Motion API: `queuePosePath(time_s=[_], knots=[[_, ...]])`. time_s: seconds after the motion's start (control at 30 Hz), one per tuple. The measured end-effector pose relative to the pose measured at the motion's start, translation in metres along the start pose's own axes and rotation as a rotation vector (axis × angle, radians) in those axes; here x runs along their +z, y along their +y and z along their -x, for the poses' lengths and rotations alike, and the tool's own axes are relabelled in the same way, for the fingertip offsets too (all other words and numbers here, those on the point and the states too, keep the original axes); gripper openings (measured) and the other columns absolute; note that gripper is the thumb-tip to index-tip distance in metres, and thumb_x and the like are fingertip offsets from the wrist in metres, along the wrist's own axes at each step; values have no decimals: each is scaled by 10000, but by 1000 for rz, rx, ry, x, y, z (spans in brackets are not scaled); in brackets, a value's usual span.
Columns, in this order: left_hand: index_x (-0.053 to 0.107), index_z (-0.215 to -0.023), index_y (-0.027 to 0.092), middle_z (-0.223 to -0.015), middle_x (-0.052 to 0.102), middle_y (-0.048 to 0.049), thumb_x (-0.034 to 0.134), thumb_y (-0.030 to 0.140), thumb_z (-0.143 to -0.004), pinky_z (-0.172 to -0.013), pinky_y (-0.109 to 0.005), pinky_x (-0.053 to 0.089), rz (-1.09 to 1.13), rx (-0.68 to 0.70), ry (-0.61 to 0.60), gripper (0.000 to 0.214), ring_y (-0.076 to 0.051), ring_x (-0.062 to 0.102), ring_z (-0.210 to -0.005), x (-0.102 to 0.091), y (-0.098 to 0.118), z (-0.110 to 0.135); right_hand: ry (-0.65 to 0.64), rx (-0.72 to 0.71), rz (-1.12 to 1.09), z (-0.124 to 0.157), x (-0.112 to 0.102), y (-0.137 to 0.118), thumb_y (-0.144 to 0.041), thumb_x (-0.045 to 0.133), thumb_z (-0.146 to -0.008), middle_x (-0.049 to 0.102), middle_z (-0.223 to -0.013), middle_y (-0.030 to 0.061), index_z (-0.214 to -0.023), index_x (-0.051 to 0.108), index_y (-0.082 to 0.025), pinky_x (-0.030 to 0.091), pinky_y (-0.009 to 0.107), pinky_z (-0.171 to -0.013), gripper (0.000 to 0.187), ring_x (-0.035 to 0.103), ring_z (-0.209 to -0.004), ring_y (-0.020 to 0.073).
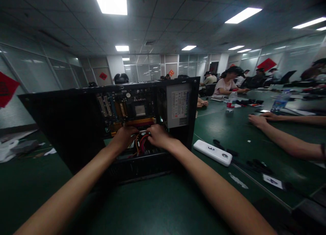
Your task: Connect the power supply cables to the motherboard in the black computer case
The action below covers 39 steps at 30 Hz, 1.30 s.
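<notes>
Now both hands are inside an open black metal computer case (76, 126) that stands on its side on a dark green table (163, 204). The left hand (126, 136) is bent over the bottom edge of the green circuit board (122, 107), with its fingers curled down. The right hand (158, 136) is curled too. It sits just beside the left hand and touches a bundle of red, yellow and black wires (141, 144). The wires lie low in the case, between the two hands. The fingertips are hidden, so I cannot tell if either hand is gripping anything.

A grey metal power box (178, 107) sits in the case, up and to the right of the hands. A white flat box with a 3 on it (212, 152) lies on the table near the case. Another person's bare arms (277, 133) rest on the table further right. A clear plastic water bottle (280, 101) stands behind them.
</notes>
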<state>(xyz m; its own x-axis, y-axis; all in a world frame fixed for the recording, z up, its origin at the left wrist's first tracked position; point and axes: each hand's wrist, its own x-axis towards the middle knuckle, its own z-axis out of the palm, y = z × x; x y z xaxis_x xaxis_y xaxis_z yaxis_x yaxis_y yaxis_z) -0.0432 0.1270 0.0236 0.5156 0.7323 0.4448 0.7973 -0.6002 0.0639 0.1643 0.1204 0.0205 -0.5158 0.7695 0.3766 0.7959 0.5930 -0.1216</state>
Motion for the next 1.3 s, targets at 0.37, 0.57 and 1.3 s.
queuePosePath(time_s=[0.37,0.57,1.3], knots=[[741,-975,224,-989,753,-62,513,148,-877,-819,-304,517,-70,-48,-75,260,-219,708,-919,-3,9,4,4,-8,4,3,-1,-4,-203,550,-838,703,-1044,137,-1040,728,-134,482,285,-834,278,653,-1003,236],[727,-995,209,-981,736,-73,508,149,-891,-792,-282,504,-115,-72,-67,250,-205,693,-925,-3,15,1,-8,-16,5,2,1,-4,-202,550,-844,694,-1044,137,-1036,723,-129,481,282,-853,269,649,-1020,233],[707,-1108,178,-1073,665,-138,452,163,-935,-795,-332,498,-338,-130,-233,309,-275,663,-999,-3,20,-4,-54,-205,165,-9,-3,-8,-139,409,-957,587,-1132,118,-1111,631,-152,512,316,-759,270,667,-900,206]])
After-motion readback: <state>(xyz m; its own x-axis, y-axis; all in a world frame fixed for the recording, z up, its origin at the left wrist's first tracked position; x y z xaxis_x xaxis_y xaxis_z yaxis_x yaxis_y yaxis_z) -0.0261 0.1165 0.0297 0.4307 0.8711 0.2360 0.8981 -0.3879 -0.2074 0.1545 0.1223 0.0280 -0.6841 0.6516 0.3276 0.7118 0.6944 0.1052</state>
